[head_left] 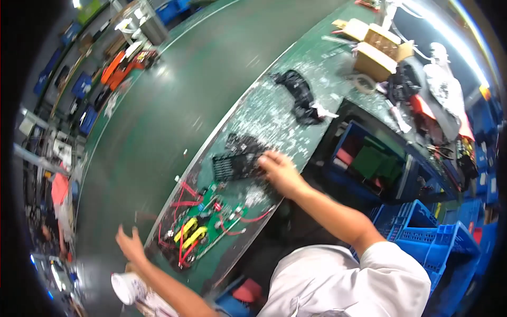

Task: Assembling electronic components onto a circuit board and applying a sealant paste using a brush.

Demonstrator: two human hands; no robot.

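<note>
My right hand [282, 171] reaches over the green workbench [214, 269], its fingers closed on the right end of a black slotted plastic piece [232, 166]. Another dark, crumpled-looking piece [244, 142] lies just behind it. Nearer me on the bench sits a green circuit board [224, 211] with red wires and two yellow-wrapped components [194, 235]. Out past the bench's left edge, my left hand [130, 245] is raised with thumb and fingers apart, holding nothing. Motion blur softens the details of the black piece.
A black crumpled bundle [301, 98] lies farther up the bench among scattered whitish flecks. Cardboard boxes [374, 58] stand at the far end. Blue plastic crates [428, 238] are stacked to my right. A white round container [127, 288] is below my left forearm.
</note>
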